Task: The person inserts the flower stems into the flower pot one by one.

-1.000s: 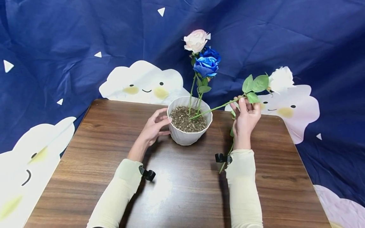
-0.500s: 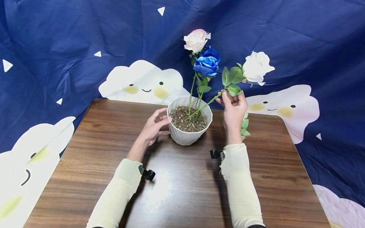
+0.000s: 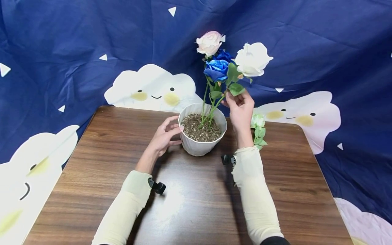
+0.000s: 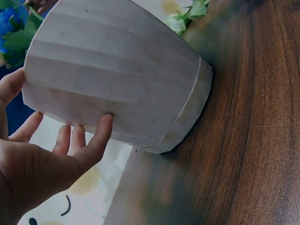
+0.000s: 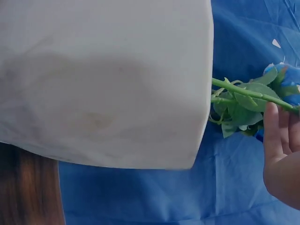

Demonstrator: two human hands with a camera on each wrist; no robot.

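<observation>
White rose (image 3: 253, 59) leans out of the pot (image 3: 197, 146): bloom up and to the right, stem slanting down-left to the soil (image 3: 196, 126). Long axis tilted; pink rose (image 3: 209, 43) and blue roses (image 3: 216, 69) stand more upright. Can't tell how deep the stem's end sits. Right hand (image 3: 242, 110) pinches the stem just under the bloom's leaves (image 3: 237, 89), probably high up to control the top-heavy end and its angle. Left hand (image 3: 163, 136) grips the pot's left side, thumb at rim, fingers on outer wall, likely steadying it.
</observation>
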